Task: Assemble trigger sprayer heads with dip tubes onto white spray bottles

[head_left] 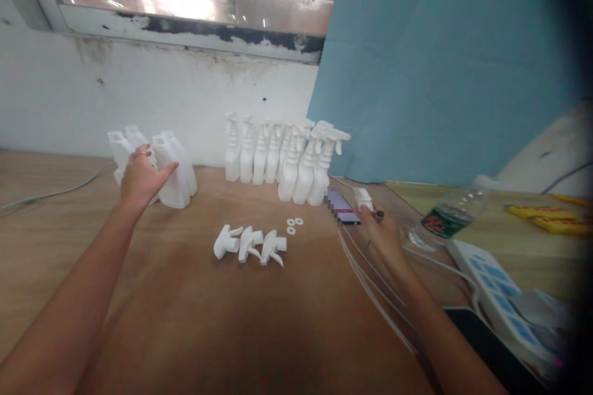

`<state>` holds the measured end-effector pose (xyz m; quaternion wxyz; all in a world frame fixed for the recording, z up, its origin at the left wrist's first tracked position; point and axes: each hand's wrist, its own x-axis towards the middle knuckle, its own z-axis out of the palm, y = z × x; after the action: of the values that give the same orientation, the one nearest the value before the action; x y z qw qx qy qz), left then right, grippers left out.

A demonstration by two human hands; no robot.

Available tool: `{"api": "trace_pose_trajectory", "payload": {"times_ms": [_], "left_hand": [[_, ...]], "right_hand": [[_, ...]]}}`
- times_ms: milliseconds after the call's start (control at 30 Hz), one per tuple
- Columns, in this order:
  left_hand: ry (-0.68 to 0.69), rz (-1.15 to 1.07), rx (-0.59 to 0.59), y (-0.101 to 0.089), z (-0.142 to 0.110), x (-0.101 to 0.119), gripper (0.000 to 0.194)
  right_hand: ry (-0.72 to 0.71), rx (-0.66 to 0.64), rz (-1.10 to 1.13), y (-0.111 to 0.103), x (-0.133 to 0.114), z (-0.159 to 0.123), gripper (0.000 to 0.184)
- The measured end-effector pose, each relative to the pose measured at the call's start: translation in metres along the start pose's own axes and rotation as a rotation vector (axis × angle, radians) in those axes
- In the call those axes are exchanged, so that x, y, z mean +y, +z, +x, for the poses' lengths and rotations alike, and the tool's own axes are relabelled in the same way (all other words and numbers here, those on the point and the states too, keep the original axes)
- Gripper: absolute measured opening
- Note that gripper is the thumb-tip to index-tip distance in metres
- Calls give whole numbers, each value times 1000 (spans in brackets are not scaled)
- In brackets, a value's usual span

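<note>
Standing at left, the bottles [176, 184] are partly hidden by our left hand [139, 181], its thumb spread from the fingers; we cannot tell whether it touches them. Our right hand [382, 231] is at a white block [364, 198]; we cannot tell whether the fingers pinch it. Between our hands lie 3 spray heads [249, 243] and 3 washers [299, 221], with sprayers [289, 174] behind. Phone [345, 207], tubes [366, 282], tilted drink bottle [445, 218] and power strip [498, 296] crowd the right side.

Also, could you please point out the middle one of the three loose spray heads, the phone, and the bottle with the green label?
Middle spray head [247, 244], head camera view: on its white body.
Phone [343, 206], head camera view: on its lit screen.
Green-label bottle [443, 221], head camera view: on its label.
</note>
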<state>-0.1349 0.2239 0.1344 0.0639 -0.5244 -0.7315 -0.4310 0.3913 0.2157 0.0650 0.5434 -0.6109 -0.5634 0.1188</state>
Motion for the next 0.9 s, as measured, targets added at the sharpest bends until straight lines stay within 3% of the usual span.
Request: {"api": "trace_pose_trajectory", "payload": {"times_ms": [100, 167, 267, 333, 400, 500, 567, 633, 700, 900], "left_hand": [[81, 48, 194, -12, -5, 18, 75], [165, -16, 250, -22, -10, 39, 64], [269, -265, 149, -26, -33, 80, 45], [271, -537, -40, -18, -67, 104, 35], [232, -837, -424, -1, -116, 119, 30], [69, -1087, -1075, 31, -192, 119, 32], [-45, -1110, -1244, 49, -228, 107, 38], [-77, -1161, -1246, 60, -245, 95, 43], [-94, -1237, -1194, 64, -246, 86, 47], [-226, -1308, -1118, 61, -234, 87, 39]], "right_hand": [[-65, 53, -94, -2, -12, -4, 50], [-59, 63, -54, 0, -21, -8, 49], [-36, -12, 84, 6, -34, -17, 49], [-51, -68, 103, 10, -41, -27, 48], [-146, -83, 44, 14, -46, -39, 45], [-471, -192, -76, 19, -52, -58, 42], [-750, -357, -150, 23, -56, -71, 44], [-981, -486, -206, 28, -62, -83, 45], [-1104, -550, -226, 35, -68, -94, 43], [-1171, -569, -171, 49, -78, -114, 48]]}}
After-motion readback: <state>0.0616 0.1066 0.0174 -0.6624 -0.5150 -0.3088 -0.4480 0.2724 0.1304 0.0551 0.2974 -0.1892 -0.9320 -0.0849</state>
